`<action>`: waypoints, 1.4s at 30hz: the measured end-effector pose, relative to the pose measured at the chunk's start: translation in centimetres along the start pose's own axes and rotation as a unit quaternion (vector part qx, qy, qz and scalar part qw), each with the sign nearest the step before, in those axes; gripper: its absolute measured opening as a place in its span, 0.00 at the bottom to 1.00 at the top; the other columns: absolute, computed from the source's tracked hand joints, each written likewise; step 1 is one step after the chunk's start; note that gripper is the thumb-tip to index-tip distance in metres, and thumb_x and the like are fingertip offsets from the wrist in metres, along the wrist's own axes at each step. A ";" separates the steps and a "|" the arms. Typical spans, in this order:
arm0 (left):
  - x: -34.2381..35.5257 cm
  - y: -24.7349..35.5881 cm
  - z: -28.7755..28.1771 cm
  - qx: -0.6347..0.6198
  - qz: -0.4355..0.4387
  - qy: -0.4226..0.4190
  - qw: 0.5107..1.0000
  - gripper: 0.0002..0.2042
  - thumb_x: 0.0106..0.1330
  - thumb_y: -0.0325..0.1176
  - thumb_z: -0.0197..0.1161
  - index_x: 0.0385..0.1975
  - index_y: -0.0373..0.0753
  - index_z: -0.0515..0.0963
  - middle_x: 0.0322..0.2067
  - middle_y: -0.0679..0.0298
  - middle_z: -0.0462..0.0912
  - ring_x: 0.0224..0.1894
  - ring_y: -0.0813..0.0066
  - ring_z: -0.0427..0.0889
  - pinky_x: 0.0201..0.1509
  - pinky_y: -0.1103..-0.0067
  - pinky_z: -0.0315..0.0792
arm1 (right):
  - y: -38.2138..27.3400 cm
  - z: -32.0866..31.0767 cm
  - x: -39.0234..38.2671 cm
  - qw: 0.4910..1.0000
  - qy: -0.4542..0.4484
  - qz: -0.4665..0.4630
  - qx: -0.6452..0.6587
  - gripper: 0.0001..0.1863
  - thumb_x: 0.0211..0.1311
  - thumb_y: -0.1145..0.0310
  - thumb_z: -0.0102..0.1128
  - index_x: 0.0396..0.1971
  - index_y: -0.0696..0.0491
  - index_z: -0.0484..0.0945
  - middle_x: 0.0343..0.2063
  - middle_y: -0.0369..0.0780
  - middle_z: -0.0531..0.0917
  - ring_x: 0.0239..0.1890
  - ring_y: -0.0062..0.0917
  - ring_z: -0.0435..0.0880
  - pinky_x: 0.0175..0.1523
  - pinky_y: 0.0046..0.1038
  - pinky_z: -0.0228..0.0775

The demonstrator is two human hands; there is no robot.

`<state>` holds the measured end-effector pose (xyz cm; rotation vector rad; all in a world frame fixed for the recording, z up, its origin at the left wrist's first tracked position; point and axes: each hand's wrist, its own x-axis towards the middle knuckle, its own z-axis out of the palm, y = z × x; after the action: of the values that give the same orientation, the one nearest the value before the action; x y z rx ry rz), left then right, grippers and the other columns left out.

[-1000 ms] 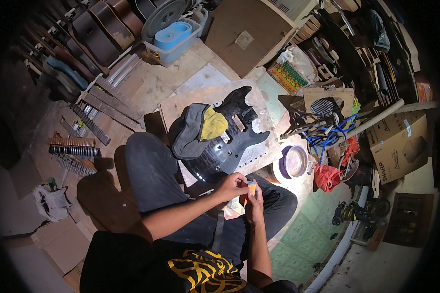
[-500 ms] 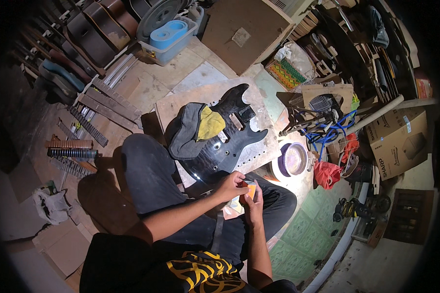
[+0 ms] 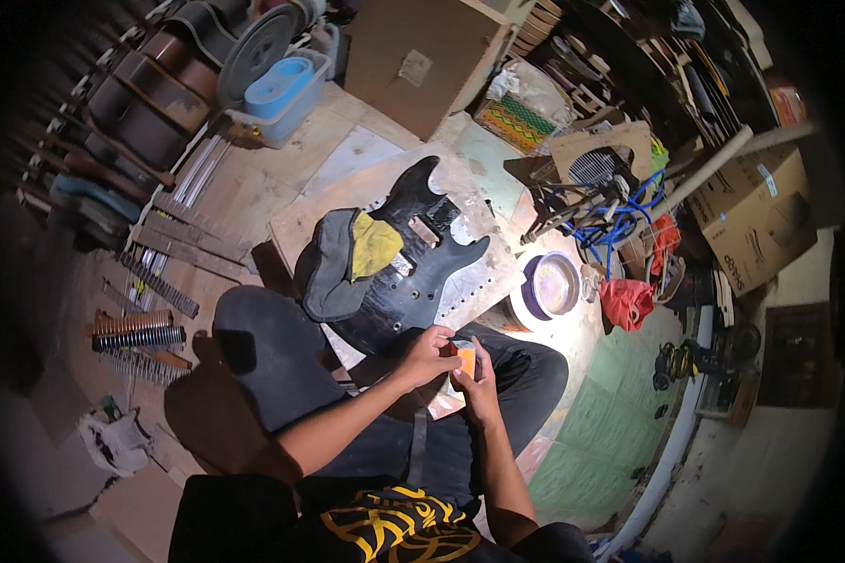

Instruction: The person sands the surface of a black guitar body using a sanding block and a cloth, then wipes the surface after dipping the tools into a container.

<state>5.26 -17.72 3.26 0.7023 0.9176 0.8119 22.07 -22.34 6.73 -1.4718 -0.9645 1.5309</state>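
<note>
Both hands meet over the lap; left hand point(image 3: 429, 357) and right hand point(image 3: 477, 380) pinched together on 1 small orange piece point(image 3: 465, 357); black guitar body point(image 3: 413, 267) just beyond, yellow cloth point(image 3: 374, 243) on it.

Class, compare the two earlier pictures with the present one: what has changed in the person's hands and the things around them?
Almost nothing. Both hands, left hand and right hand, keep holding the small orange object over the lap. The black guitar body with the grey and yellow cloths has not moved.
</note>
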 end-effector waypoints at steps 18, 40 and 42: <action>1.7 5.0 -5.1 0.250 0.105 0.115 0.956 0.16 0.80 0.42 0.57 0.39 0.36 0.84 0.34 0.66 0.86 0.36 0.80 0.78 0.42 0.79 0.70 | 3.6 -1.1 2.0 0.999 0.034 -0.033 -0.026 0.40 0.63 0.69 0.74 0.73 0.58 0.65 0.67 0.47 0.75 0.70 0.30 0.72 0.74 0.31 0.61; 14.5 11.3 -29.4 0.604 0.190 0.093 0.768 0.45 0.54 0.45 0.80 0.71 0.35 0.68 0.69 0.44 0.72 0.71 0.45 0.70 0.76 0.59 0.62 | 4.5 2.5 5.3 0.990 0.013 -0.100 -0.102 0.38 0.61 0.65 0.75 0.71 0.52 0.69 0.62 0.47 0.79 0.65 0.36 0.78 0.69 0.35 0.69; 14.3 9.4 -26.1 0.612 0.102 0.097 0.778 0.46 0.53 0.45 0.80 0.74 0.45 0.67 0.67 0.44 0.73 0.68 0.43 0.73 0.73 0.56 0.67 | 7.9 1.2 4.4 0.983 0.035 -0.114 -0.142 0.41 0.60 0.67 0.75 0.72 0.52 0.66 0.63 0.51 0.78 0.66 0.42 0.77 0.70 0.37 0.67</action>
<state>-15.28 3.74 -6.33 1.9064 1.5732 0.3708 20.53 -21.48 -2.18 -1.5372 -1.3008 1.2064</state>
